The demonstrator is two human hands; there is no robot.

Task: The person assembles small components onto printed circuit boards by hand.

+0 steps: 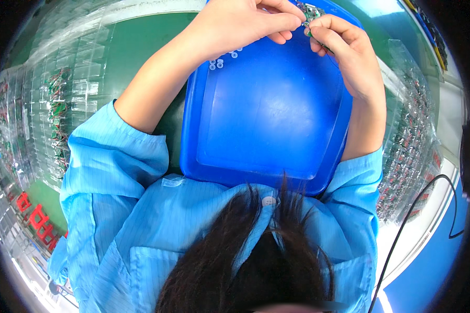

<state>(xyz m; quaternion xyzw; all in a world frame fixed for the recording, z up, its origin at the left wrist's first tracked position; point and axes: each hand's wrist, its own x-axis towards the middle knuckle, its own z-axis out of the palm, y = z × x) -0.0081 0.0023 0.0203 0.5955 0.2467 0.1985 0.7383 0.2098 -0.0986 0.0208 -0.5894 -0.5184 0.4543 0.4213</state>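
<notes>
Over the far part of a blue tray [261,120], both hands meet at a small green circuit board [311,11]. My right hand [352,49] is closed, its thumb and fingers pinching the board's near edge. My left hand [248,23] has thumb and forefinger pressed together beside the board; what sits between the fingertips is too small to tell. Several small white ring-like plastic pieces [216,64] lie in the tray's left part, below my left wrist. The board's far portion runs close to the top of the picture.
Clear plastic trays holding many circuit boards stand at the left [57,109] and at the right [412,135] on a green surface [141,41]. A black cable [402,229] curves down at the right. Red stools [39,221] are at the lower left.
</notes>
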